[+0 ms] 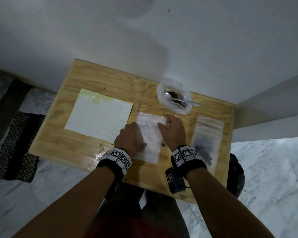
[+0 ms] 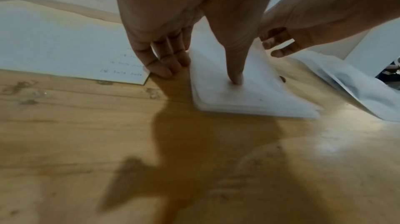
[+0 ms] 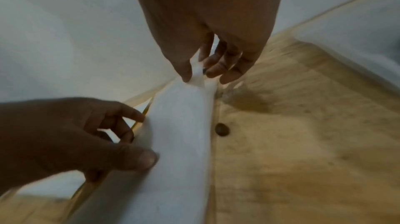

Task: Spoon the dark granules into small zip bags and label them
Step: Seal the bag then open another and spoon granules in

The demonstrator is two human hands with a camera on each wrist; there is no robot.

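Observation:
A stack of empty white zip bags [image 1: 150,140] lies mid-table. My left hand [image 1: 133,134] holds it down: the thumb [image 2: 237,75] presses on the top bag, and the straight fingers [image 2: 164,68] rest on the wood beside the stack. My right hand [image 1: 164,125] pinches the far right corner of the top zip bag [image 3: 198,75] between thumb and fingers and lifts it slightly. The dark granules [image 1: 175,96] sit in an open clear plastic bag [image 1: 162,90] at the back, with a spoon [image 1: 181,101] lying in it.
A label sheet [image 1: 96,114] with handwriting on its right column lies to the left. Filled zip bags [image 1: 205,143] lie at the right. One stray granule [image 3: 221,129] sits beside the stack. Walls close off the table's back and right sides.

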